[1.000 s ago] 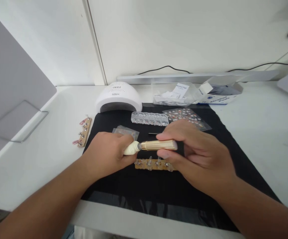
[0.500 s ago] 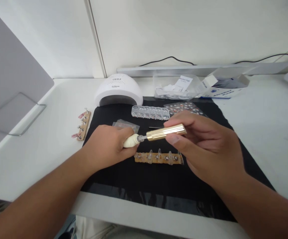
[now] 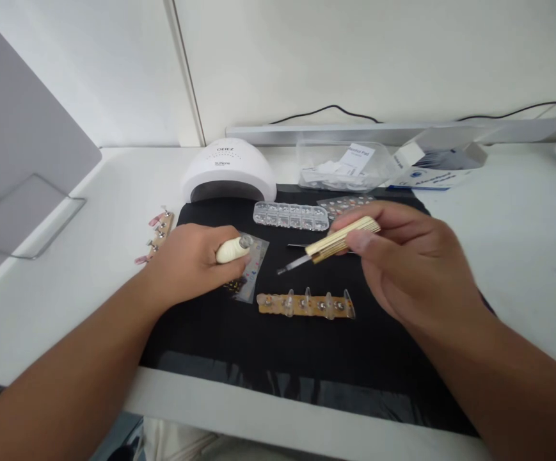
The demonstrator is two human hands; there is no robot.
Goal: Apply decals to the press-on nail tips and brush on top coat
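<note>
My left hand is wrapped round a cream nail polish bottle, its open neck pointing right. In my right hand is the gold cap of a nail polish brush, pinched between thumb and fingers; its bristle end points down and left, apart from the bottle. Below the brush, a wooden nail tip stand bears several clear nail tips on the black mat. Partly under my left hand lie clear sticker sheets. Behind my right fingers, a thin dark tool is partly hidden.
At the back stand a white nail lamp, a clear tub with alcohol pads and an open box. A rhinestone case and a sticker sheet lie before them. Another stand with pinkish tips is at left.
The brush has come out of the bottle's neck and moved right, its tip now tilted down. My left hand has drawn the bottle left and up, uncovering more of the sticker sheets.
</note>
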